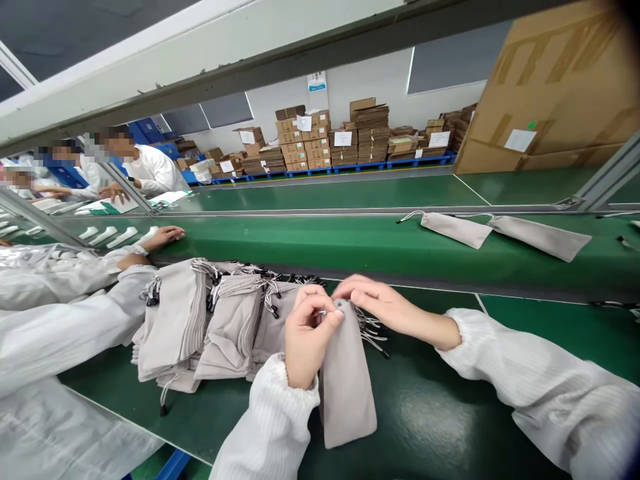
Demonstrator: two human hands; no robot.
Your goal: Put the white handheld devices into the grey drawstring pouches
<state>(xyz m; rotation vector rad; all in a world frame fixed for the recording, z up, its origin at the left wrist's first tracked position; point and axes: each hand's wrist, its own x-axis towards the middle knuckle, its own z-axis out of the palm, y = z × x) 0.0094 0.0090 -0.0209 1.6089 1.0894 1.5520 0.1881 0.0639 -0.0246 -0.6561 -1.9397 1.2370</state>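
A light grey drawstring pouch [347, 387] hangs or lies in front of me, its narrow top towards my fingers. My left hand [310, 333] is closed in a pinch on the pouch's top edge, thumb in front. At the same top edge is my right hand [387, 305], fingers stretched over it and its thumb apart; no held item shows there. A small dark round spot shows at the pouch's top between the hands. Behind the pouch, loose cords with black ends [373, 330] stick out to the right. Stacks of similar pouches [230, 327] lie left of my left hand.
A green conveyor belt [300, 237] runs beyond the table [425, 413], carrying two grey pouches [540, 235] at right. A co-worker's white sleeves [70, 320] reach in from the left. Metal frame bars cross overhead; cartons [305, 140] stand farther back.
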